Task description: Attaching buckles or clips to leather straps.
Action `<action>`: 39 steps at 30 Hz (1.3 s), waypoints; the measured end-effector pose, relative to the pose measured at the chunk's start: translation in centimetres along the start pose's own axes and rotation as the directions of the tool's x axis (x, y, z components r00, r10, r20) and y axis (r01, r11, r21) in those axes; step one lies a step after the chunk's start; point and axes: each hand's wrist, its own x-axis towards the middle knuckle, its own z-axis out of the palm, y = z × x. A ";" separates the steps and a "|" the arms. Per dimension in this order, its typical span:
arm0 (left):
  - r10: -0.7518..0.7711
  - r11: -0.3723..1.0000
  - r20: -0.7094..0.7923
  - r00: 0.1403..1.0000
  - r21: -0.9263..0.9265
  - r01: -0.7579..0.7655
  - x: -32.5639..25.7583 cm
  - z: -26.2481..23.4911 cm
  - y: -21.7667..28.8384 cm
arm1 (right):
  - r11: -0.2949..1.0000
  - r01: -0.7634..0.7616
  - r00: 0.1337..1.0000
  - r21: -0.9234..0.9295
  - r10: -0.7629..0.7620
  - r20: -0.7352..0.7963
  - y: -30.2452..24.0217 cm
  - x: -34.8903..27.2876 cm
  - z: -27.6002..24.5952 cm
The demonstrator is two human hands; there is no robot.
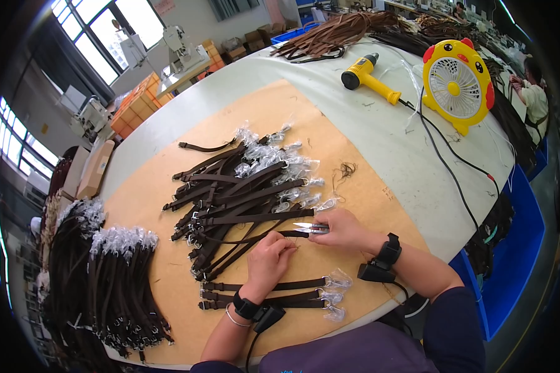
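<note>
My right hand (341, 229) is closed around small thread snips (313, 228), their bright blades pointing left. My left hand (269, 261) is closed just left of the snips, fingers pinched on a dark brown strap (292, 234) whose end reaches the blades. Part of that strap is hidden behind my fingers. Beyond both hands lies a loose pile of similar straps (230, 198) with metal buckles and clear plastic wrap (267, 152) on their far ends. Several straps (274, 301) lie side by side nearer me, below my left hand.
Bundled straps (121, 289) with wrapped ends lie at the left. Brown paper (348, 155) covers part of the white table (386, 133). A yellow heat gun (368, 78), a yellow fan (457, 87) and cables are at the far right. A blue bin (519, 255) stands beside the table.
</note>
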 end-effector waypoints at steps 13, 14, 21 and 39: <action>0.153 0.988 -0.205 0.967 -0.003 -0.157 1.4 -0.8 0.4 | 0.927 0.080 0.995 0.366 -0.097 0.029 -1.7 -0.2 -1.2; 0.154 0.987 -0.204 0.967 -0.005 -0.158 1.2 -0.7 0.3 | 0.922 0.065 0.995 0.381 -0.089 0.046 -1.7 -0.1 -1.2; -0.079 0.984 -0.349 0.934 -0.175 0.018 1.2 -1.5 -1.4 | 0.866 -0.039 0.991 0.499 -0.031 0.132 -1.1 0.1 -1.2; 0.006 0.998 -0.069 0.998 -0.061 -0.010 1.4 -3.5 -0.6 | 0.815 0.528 0.783 -0.237 -0.576 -0.235 -2.1 -0.4 -1.3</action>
